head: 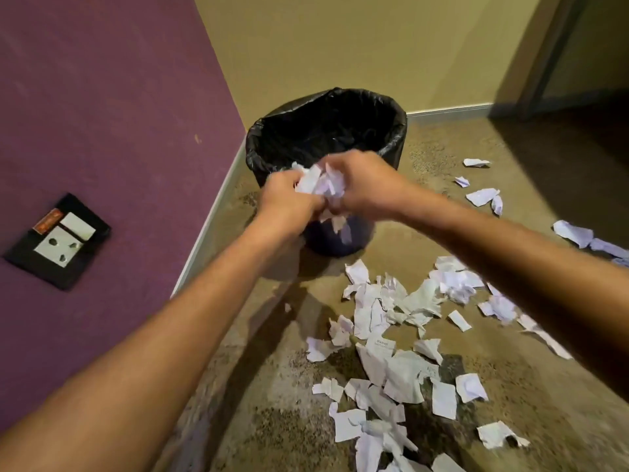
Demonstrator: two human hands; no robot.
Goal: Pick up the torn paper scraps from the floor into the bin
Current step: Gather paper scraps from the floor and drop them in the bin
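A round bin (pixel 340 107) lined with a black bag stands in the corner. My left hand (pixel 287 197) and my right hand (pixel 366 185) together grip a bunch of white torn paper scraps (pixel 320 183), held in front of the bin's near rim. A few scraps hang below the hands. Many more torn paper scraps (pixel 401 338) lie spread on the floor to the right and toward me. Whether the bin holds any paper is hidden in its dark inside.
A purple wall with a black-framed wall socket (pixel 58 241) runs along the left. A beige wall stands behind the bin. More scraps (pixel 483 195) lie by the far right, near a dark doorway (pixel 585 63). The floor is speckled brown.
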